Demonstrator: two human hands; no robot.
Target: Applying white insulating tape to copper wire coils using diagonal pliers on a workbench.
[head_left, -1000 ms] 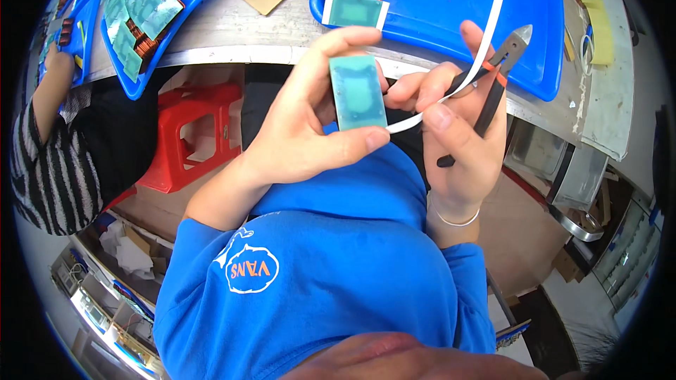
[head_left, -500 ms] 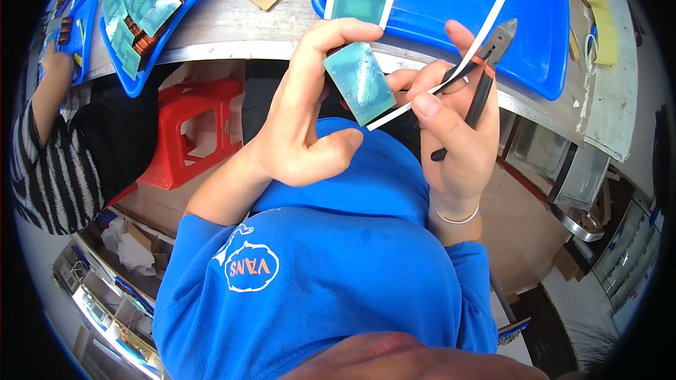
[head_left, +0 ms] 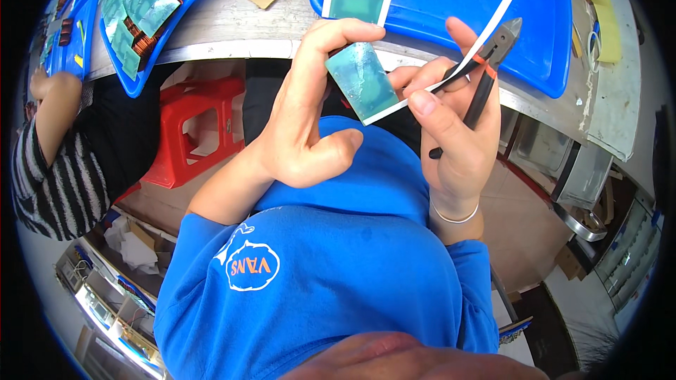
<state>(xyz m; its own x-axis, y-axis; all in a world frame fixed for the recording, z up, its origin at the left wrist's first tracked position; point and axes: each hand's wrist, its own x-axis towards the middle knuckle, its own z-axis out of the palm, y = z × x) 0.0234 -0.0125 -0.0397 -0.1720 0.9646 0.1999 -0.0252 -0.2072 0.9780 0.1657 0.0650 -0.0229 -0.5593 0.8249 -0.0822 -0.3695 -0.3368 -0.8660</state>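
From where I watch, the biggest thing in view is the grey bench (head_left: 211,28) curving across the top, with a blue tray (head_left: 451,0) on it above the hands and a second blue tray (head_left: 151,63) at the left heaped with green-wrapped coils (head_left: 134,17). Two more of those green pieces (head_left: 354,1) lie in the near tray. A red stool (head_left: 193,127) stands below the bench edge, and beside it a co-worker's striped sleeve (head_left: 49,183) comes in from the left.

My left hand (head_left: 303,119) is lifted off the bench, with fingers and thumb curled partly closed and the fingertips pinching the top of a small green-taped block (head_left: 361,82), held tilted in the air between both hands. My right hand (head_left: 451,134) is closed around a pair of cutters (head_left: 486,70) tucked in the palm, while its thumb and forefinger press a white strip (head_left: 493,14) that runs from the block's lower edge up over the tray.

I judge the block light but rigid, with a glossy wrapping that could slip, so it is best gripped by its short edges rather than its taped face. The strip looks thin and limp, liable to crease or twist; holding it close to the block seems wisest.
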